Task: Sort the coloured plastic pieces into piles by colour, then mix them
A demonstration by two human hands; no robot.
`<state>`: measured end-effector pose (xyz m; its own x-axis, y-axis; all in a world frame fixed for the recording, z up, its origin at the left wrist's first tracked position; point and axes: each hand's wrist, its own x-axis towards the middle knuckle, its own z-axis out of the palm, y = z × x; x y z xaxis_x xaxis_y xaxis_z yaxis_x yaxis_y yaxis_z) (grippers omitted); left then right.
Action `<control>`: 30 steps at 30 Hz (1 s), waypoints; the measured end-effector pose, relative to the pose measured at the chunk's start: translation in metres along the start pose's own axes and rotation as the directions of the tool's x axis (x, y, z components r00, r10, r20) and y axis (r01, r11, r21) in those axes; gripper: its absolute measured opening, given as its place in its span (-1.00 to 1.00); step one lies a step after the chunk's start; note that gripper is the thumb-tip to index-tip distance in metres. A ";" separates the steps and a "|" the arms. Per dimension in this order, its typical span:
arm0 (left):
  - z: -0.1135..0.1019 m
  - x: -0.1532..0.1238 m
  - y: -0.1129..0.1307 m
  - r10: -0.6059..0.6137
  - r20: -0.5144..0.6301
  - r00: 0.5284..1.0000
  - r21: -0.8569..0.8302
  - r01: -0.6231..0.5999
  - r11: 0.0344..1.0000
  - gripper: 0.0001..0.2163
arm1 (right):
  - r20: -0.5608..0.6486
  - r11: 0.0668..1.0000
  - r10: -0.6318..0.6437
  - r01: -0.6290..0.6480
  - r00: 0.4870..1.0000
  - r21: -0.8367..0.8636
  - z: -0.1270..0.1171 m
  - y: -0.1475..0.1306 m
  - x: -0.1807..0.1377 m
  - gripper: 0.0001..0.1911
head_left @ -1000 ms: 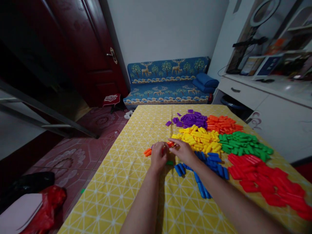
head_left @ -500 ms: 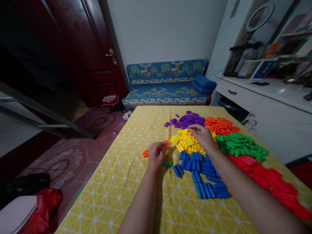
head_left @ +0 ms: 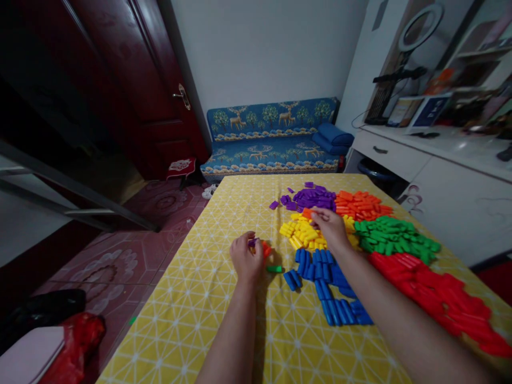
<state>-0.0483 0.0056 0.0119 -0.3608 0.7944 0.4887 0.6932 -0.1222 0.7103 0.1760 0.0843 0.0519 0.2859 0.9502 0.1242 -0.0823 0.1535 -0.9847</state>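
Note:
My left hand (head_left: 245, 257) rests on the yellow patterned tablecloth (head_left: 208, 314), its fingers curled round a small bunch of pieces; purple and orange-red ends (head_left: 260, 246) show at its fingertips. A single green piece (head_left: 274, 269) lies just to its right. My right hand (head_left: 328, 226) hovers over the yellow pile (head_left: 299, 233), fingers pinched on an orange piece (head_left: 307, 213). Beyond it lie a purple pile (head_left: 312, 196) and an orange pile (head_left: 362, 204). Blue pieces (head_left: 326, 277) lie under my right forearm.
A green pile (head_left: 394, 237) and a red pile (head_left: 436, 296) lie along the table's right side. A blue patterned sofa (head_left: 276, 138) stands behind the table, a white cabinet (head_left: 440, 181) at the right, a dark red door (head_left: 160, 90) at the left. A red bag (head_left: 76, 341) lies on the floor.
My right hand left my left hand, crossed the yellow pile and came back a little, now pinching an orange piece. The orange pieces beside my left hand are now gathered under its fingers.

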 end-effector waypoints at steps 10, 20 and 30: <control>-0.002 -0.007 0.007 0.022 0.264 0.964 0.322 -0.110 0.940 -0.63 | -0.043 0.965 0.145 -0.131 0.989 0.229 0.010 0.004 -0.065 -0.60; -0.001 -0.003 0.007 0.022 0.275 0.961 -0.236 0.046 0.971 -0.82 | 0.221 0.923 -0.227 0.282 0.949 -0.262 0.043 0.031 -0.135 -0.52; 0.001 -0.012 0.016 0.190 0.428 0.884 -0.403 -0.002 0.915 -0.80 | 0.229 0.909 -0.241 0.302 0.943 -0.286 0.037 0.028 -0.133 -0.71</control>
<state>-0.0319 -0.0053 0.0171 0.0800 0.9332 0.3505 0.3840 -0.3533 0.8531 0.1008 -0.0273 0.0124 0.0710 0.9211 0.3828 0.2851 0.3490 -0.8927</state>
